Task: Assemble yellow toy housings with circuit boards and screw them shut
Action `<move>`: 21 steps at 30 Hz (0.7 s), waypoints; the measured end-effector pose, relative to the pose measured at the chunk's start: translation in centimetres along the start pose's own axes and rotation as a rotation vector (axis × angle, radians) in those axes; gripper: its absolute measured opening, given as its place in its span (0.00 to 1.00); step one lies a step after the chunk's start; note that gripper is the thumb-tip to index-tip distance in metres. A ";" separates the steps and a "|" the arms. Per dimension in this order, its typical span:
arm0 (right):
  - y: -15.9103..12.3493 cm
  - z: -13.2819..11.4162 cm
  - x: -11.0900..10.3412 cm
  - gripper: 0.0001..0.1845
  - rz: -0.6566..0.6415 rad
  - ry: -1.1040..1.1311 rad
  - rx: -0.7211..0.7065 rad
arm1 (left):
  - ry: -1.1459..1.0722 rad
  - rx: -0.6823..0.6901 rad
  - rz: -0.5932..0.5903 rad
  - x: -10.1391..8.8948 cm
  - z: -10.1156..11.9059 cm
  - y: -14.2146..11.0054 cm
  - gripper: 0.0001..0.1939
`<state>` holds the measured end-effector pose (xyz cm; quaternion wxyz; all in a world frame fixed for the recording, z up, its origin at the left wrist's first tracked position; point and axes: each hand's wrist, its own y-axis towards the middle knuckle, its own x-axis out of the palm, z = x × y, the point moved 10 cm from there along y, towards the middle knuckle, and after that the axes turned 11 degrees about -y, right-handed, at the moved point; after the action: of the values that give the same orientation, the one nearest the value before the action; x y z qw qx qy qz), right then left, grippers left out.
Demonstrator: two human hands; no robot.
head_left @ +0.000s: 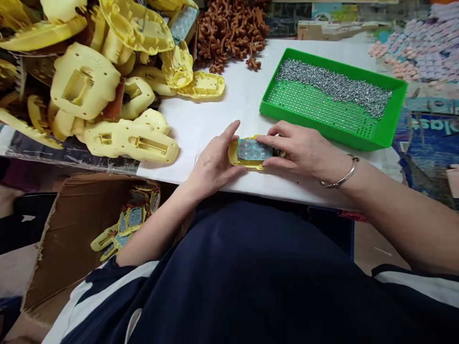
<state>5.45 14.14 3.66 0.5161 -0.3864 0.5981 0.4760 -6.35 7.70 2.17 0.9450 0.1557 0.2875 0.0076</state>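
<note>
A yellow plastic toy shell (234, 154) lies on the white table near its front edge, with a translucent bluish keypad panel (255, 149) set in it. My left hand (215, 160) grips the shell's left end between thumb and fingers. At the other end, my right hand (296, 148) pinches the shell, its fingertips along the panel's upper and lower edges. Dark parts at the shell's right end are partly covered by my right fingers.
Yellow shells (86, 81) are heaped at the left, with brown plastic pieces (233, 31) behind. A green tray (322, 114) of small metal screws (333, 83) stands at right. Pale small parts (423, 52) lie far right. Below the left edge, a cardboard box (68, 229) holds shells with panels.
</note>
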 end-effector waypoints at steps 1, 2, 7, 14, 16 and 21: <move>-0.1 0.0 -0.1 0.31 0.011 -0.004 0.009 | -0.003 -0.006 0.005 0.0 0.0 0.0 0.42; -0.2 0.0 -0.2 0.31 0.028 -0.011 0.016 | -0.005 -0.015 0.009 0.0 -0.1 -0.1 0.42; -0.3 -0.4 -0.4 0.32 0.063 -0.068 0.019 | -0.023 -0.034 0.011 0.2 -0.2 -0.1 0.42; -0.2 0.0 -0.2 0.28 0.018 -0.023 0.048 | -0.018 -0.049 0.011 0.2 -0.3 -0.1 0.42; -0.2 0.0 -0.2 0.28 0.015 -0.029 0.048 | -0.025 -0.018 0.015 0.2 -0.1 -0.1 0.42; -0.2 0.0 -0.3 0.29 0.010 -0.040 0.054 | -0.020 -0.031 0.019 0.1 -0.1 -0.1 0.41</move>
<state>5.66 14.13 3.90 0.5360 -0.3598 0.6021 0.4698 -6.30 7.69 1.97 0.9501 0.1436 0.2764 0.0195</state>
